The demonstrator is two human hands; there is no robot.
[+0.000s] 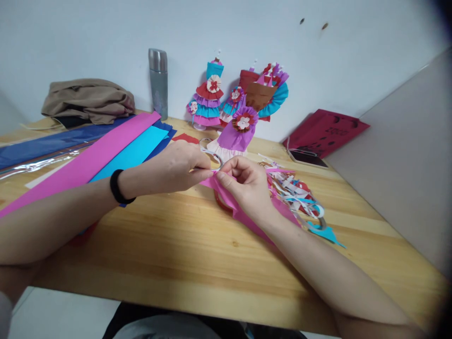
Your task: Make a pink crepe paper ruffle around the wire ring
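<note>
Both hands meet over the middle of the table, pinching the top edge of a piece of pink crepe paper [243,219]. My left hand [176,165], with a black band at its wrist, has thumb and forefinger closed on the paper's upper left end. Right beside it, my right hand [247,186] grips the same edge between thumb and fingertips. The rest of the pink piece hangs down to the right, partly behind my right hand and forearm. Just beyond the fingers stands a purple paper dress [242,134] with a flower and a pale ruffled hem.
Paper dresses [208,101] stand along the wall near a grey flask [158,87]. Pink [106,146] and blue paper sheets [130,150] lie left, before a brown cloth [88,99]. Paper scraps [296,195], a phone [307,158] and a red bag [325,132] are at right.
</note>
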